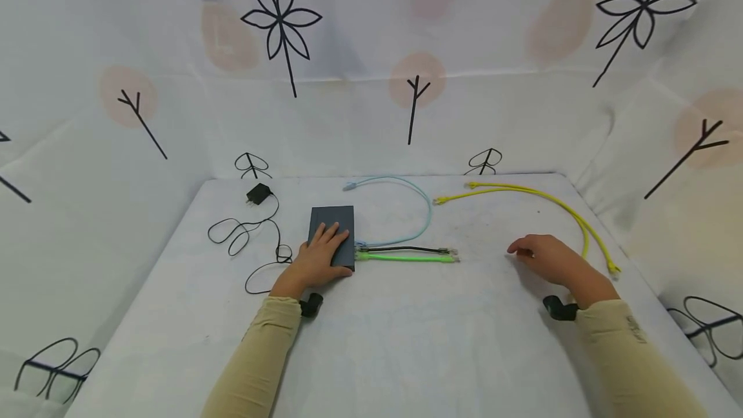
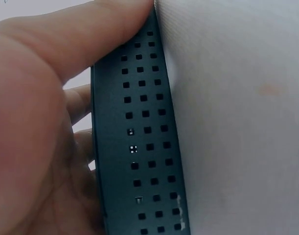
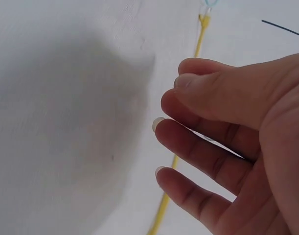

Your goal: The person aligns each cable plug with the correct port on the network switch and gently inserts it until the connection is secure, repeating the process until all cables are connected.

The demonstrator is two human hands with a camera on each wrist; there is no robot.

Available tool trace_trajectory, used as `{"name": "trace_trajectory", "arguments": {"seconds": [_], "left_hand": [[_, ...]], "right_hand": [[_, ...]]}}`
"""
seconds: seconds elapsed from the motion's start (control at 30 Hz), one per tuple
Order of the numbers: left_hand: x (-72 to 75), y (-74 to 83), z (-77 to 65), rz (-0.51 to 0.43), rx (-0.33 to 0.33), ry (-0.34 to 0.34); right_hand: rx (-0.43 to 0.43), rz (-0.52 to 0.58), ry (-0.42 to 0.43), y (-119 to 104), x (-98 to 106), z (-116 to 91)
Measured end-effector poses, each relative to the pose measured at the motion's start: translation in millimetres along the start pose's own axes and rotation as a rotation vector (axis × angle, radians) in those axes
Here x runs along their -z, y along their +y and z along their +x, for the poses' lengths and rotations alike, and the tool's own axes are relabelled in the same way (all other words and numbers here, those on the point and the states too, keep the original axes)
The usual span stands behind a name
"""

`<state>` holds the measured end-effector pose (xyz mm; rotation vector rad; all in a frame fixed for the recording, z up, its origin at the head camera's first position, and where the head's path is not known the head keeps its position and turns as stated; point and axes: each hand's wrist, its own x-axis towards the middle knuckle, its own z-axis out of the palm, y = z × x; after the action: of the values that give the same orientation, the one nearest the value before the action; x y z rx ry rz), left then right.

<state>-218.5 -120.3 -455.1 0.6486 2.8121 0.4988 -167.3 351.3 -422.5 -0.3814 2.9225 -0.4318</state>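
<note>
My left hand (image 1: 316, 261) rests on a flat dark box (image 1: 332, 217), fingers spread over its top and thumb along the near side. In the left wrist view, the thumb (image 2: 80, 36) lies against a side with rows of small square vent holes (image 2: 148, 132). From the box's right side run a light blue network cable (image 1: 431, 211), a black cable (image 1: 406, 248) and a bright green cable (image 1: 406, 258). My right hand (image 1: 548, 258) hovers over the table with fingers loosely bent and nothing in them, near a yellow network cable (image 1: 545, 195).
Left of the box lies a black power adapter (image 1: 258, 193) with its thin cord (image 1: 278, 231) looped across the white table (image 1: 406, 340). Free plugs of the black and green cables (image 1: 453, 255) point right. A white patterned cloth (image 1: 360, 115) stands behind the table.
</note>
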Motion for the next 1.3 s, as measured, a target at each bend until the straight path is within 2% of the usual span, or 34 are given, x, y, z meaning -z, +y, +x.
{"name": "trace_trajectory", "arguments": {"seconds": [0.53,1.13,1.3], "left_hand": [[3.0,3.9,-1.5,0.006,0.006,-0.006],[2.6,4.7,-0.7,0.022,0.009,-0.014],[1.1,3.8,-1.4,0.018,0.01,-0.006]], "right_hand": [[0.026,-0.062,0.026,20,6,-20],[-0.05,-0.074,-0.048,35,12,-37],[-0.086,-0.042,-0.082,38,16,-44]]}}
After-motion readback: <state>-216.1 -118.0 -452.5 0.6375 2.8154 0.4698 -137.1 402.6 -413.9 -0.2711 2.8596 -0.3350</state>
